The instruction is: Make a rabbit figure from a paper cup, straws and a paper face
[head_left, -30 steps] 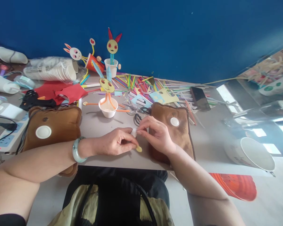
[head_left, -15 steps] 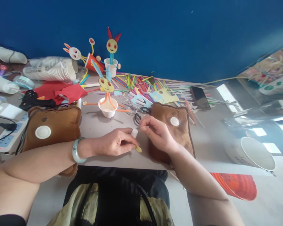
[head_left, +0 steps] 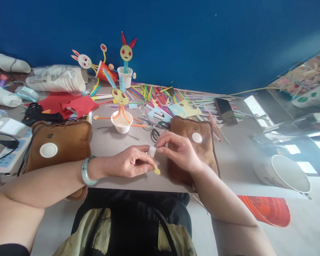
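Observation:
Between finger and thumb, my left hand (head_left: 133, 161) pinches a small yellow paper disc (head_left: 156, 171). A small white piece that looks like a roll of tape (head_left: 152, 151) sits against the same hand's fingers. My right hand (head_left: 177, 149) is closed in a pinch at the right side of that white piece; what lies between its fingertips is too small to make out. Just beyond the hands stands a white paper cup figure (head_left: 122, 122) with orange straw limbs, a yellow face and blue ears. The black-handled scissors (head_left: 155, 135) lie behind my right hand.
Brown hand warmers lie at left (head_left: 66, 142) and right (head_left: 202, 153). Straws and paper scraps (head_left: 186, 107) spread along the wall, with a phone (head_left: 225, 111). A glue gun (head_left: 41, 113), stacked cups (head_left: 58, 82) and a power strip (head_left: 12, 156) are at left, a white bucket (head_left: 288, 174) at right.
My right hand has shifted slightly left, and its fingertips have come up against the white piece. My left hand stays nearly in place with the yellow disc.

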{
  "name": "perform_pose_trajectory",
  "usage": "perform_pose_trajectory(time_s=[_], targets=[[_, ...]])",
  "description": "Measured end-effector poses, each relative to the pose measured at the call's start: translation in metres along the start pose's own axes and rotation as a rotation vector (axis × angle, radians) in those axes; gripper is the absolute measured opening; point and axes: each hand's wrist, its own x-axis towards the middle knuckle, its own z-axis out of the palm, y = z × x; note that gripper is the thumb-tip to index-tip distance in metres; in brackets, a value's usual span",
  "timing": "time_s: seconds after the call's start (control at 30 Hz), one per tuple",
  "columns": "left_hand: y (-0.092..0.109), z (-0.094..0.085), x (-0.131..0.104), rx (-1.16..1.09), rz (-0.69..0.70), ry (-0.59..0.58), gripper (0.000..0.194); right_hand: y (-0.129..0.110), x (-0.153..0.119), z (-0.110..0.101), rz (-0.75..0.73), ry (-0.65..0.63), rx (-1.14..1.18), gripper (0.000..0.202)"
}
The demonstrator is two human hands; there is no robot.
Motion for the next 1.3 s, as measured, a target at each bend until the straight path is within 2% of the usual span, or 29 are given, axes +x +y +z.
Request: perform_pose_trajectory(time_s=[0.43,0.67,0.97,1.2,1.3], targets=[[0.001,0.0,0.001,-0.026,0.028,-0.026,0.022,0.0,-0.001,0.002,0.074,-0.088,0.06,0.024],[0.001,0.002,0.001,-0.053,0.04,-0.006,0.022,-0.007,0.0,0.002,0.182,0.035,0.176,0.035],[-0.002,0.001,0.001,-0.033,0.071,0.051,0.022,-0.001,0.001,-0.001,0.236,0.067,0.299,0.038],[-0.004,0.001,0.002,-0.011,0.14,0.111,0.019,0.002,0.003,-0.011,0.137,0.105,0.347,0.03],[-0.005,0.002,0.001,0.011,0.178,0.135,0.018,0.003,0.0,-0.019,0.093,0.019,0.396,0.025]])
